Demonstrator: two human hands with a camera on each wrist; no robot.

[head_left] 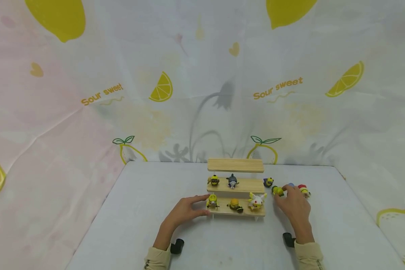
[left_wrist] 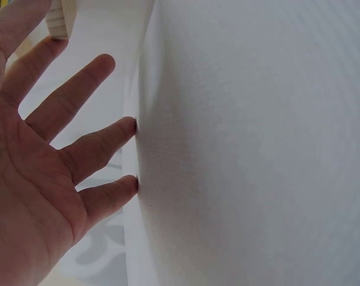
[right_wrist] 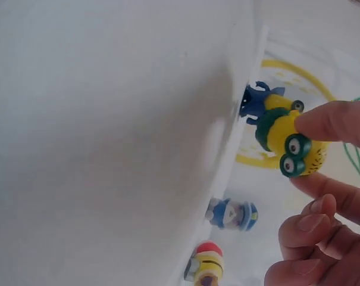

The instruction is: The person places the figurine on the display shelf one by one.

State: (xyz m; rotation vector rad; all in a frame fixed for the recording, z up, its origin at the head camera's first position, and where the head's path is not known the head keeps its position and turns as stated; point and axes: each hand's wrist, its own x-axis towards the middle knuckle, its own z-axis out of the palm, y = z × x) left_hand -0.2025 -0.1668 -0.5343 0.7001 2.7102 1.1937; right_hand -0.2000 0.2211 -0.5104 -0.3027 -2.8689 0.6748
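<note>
Beige sleeves (head_left: pixel 157 258) and black wrist pieces (head_left: pixel 177 246) come nearest; beyond them, over the white table (head_left: pixel 148 187), the left hand (head_left: pixel 185 210) has its fingers straight and spread wide, thumb and forefinger at the left end of the lowest plank (head_left: pixel 222 211) of a wooden rack (head_left: pixel 251 185), ring and little fingertips touching the table; the right hand (head_left: pixel 295 204), just right of the rack, pinches a green-goggled toy (right_wrist: pixel 290 140) between thumb and forefinger, its other fingers curled in; on the lowest plank are a yellow-green toy (head_left: pixel 212 201) near the left forefinger, an orange-topped toy (head_left: pixel 235 204) in the middle and a white-eared toy (head_left: pixel 256 201) at the right; the middle plank bears a black-banded toy (head_left: pixel 214 180) at the left and a grey-hooded toy (head_left: pixel 232 182) near its centre; past the right hand are a red-topped toy (head_left: pixel 303 190), a blue-capped toy (right_wrist: pixel 232 214) and a blue-bodied toy (head_left: pixel 268 182); behind the top plank (head_left: pixel 235 165) hangs a lemon-print cloth (head_left: pixel 206 56).
</note>
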